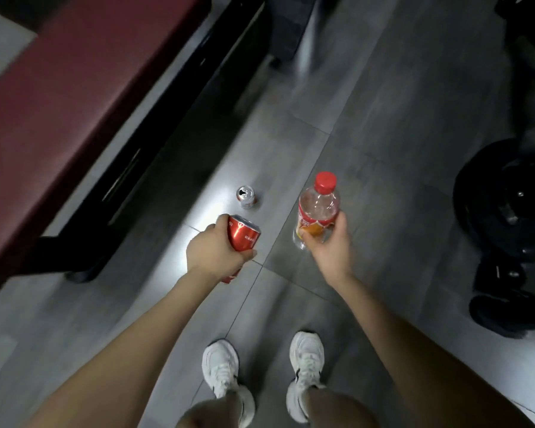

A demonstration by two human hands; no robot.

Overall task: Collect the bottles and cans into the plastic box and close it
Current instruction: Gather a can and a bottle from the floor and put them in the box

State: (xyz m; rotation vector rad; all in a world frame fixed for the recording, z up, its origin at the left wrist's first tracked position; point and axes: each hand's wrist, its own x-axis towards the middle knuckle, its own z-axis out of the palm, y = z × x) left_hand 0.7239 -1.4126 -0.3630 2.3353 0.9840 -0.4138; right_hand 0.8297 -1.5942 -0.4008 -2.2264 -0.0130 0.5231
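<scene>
Head view, looking straight down at a grey tiled floor [383, 134]. Just left of centre, left hand [212, 251] curled round a red can [244, 235], fingers clasping its side, top rim tilted toward the upper right. Just right of centre, right hand [331, 242] grasping a clear bottle [318, 205] by its lower half, thumb and fingers wrapped over the red-and-orange label, red cap pointing up the frame. Between the two and a little higher, upright on the floor: a silver can [246, 197], opened top showing, apart from both hands, nearer the red can than the bottle. At lower centre, white shoes [220, 367] side by side on the tiles, toes pointing up the frame. Across the upper left, a dark red bench [59, 103] on a black frame [179, 134]. Along the right edge, black weight plates [507, 205] with other dark gear below, too blurred to tell apart.
</scene>
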